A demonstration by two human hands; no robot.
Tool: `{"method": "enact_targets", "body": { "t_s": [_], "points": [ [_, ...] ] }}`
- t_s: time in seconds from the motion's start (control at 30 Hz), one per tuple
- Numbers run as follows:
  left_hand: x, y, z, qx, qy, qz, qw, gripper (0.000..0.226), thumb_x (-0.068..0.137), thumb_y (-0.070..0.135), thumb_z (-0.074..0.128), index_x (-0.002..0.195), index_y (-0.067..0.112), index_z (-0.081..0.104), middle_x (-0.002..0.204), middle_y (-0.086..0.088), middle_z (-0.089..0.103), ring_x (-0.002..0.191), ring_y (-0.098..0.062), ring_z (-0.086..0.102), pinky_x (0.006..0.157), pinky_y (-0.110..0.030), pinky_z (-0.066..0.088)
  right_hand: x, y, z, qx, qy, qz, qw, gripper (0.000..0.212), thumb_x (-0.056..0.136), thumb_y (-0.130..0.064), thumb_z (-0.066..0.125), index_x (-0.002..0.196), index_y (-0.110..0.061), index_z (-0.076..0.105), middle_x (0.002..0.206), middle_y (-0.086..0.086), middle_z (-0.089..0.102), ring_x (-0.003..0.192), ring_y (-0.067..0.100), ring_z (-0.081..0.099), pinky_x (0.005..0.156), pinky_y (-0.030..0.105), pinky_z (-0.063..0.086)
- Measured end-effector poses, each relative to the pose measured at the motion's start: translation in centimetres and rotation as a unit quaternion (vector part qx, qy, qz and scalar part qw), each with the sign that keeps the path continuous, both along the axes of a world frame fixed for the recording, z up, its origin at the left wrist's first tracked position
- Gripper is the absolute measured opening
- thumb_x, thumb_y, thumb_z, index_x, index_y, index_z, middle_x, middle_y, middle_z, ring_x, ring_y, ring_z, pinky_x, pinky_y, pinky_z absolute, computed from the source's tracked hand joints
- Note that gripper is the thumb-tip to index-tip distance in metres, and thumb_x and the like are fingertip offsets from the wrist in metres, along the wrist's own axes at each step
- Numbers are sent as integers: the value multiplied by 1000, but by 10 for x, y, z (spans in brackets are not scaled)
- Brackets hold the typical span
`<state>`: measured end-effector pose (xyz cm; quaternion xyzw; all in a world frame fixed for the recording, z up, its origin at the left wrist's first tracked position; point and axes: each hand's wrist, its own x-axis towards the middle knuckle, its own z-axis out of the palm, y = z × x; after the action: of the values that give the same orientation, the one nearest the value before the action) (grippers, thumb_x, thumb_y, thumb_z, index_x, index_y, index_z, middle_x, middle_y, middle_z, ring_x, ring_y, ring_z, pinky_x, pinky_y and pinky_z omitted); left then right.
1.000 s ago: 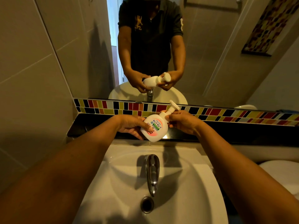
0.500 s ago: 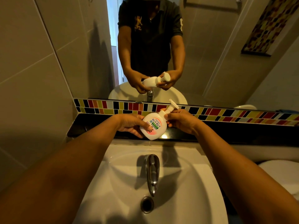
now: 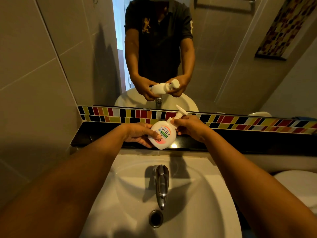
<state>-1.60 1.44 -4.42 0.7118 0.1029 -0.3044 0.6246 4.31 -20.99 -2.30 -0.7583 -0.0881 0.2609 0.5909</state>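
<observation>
A white pump bottle of hand soap (image 3: 163, 134) with a green and pink label is held tilted over the black ledge (image 3: 96, 133), pump head pointing up and right. My left hand (image 3: 139, 134) grips the bottle's body, thumb across the label. My right hand (image 3: 190, 127) grips the collar just under the pump head (image 3: 181, 111). Both hands are above the back of the white sink (image 3: 205, 186).
A chrome tap (image 3: 162, 182) stands over the basin, the drain (image 3: 155, 218) below it. A mirror (image 3: 223, 48) fills the wall behind a strip of coloured tiles (image 3: 240, 121). A grey tiled wall is on the left, a white toilet (image 3: 298, 184) on the right.
The bottle and both hands have shifted slightly, the bottle tilting a little more upright. The grips are unchanged.
</observation>
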Motion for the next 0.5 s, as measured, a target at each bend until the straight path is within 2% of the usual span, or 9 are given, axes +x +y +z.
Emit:
{"method": "enact_targets", "body": {
  "t_s": [0.1, 0.23, 0.37, 0.5],
  "points": [
    [-2, 2, 6, -27, 26, 1, 999, 39, 82, 11, 72, 119, 14, 62, 123, -16, 68, 113, -34, 66, 81, -44, 58, 0, -2, 1, 35, 18, 0, 999, 20, 88, -13, 66, 106, -2, 65, 108, 15, 67, 96, 27, 66, 81, 34, 57],
    [-3, 5, 9, -58, 45, 7, 997, 47, 77, 11, 74, 122, 10, 60, 124, -19, 67, 114, -35, 65, 81, -47, 57, 4, -5, 6, 84, 42, 3, 996, 23, 90, -6, 60, 111, 3, 62, 113, 17, 61, 94, 25, 62, 78, 31, 55],
    [-1, 3, 8, -52, 30, 11, 998, 41, 82, 8, 71, 122, 11, 60, 124, -18, 66, 113, -34, 66, 80, -46, 58, 7, -5, 8, 62, 30, 1, 998, 25, 88, -12, 66, 110, 1, 65, 111, 16, 65, 97, 27, 64, 80, 32, 56],
    [2, 1, 8, -39, 13, 7, 999, 36, 83, 9, 72, 118, 13, 63, 121, -16, 68, 112, -33, 67, 79, -44, 59, 7, 0, 6, 18, -14, -38, 999, 43, 81, -28, 75, 112, -1, 64, 106, 15, 71, 97, 30, 67, 81, 37, 57]
  ]
}}
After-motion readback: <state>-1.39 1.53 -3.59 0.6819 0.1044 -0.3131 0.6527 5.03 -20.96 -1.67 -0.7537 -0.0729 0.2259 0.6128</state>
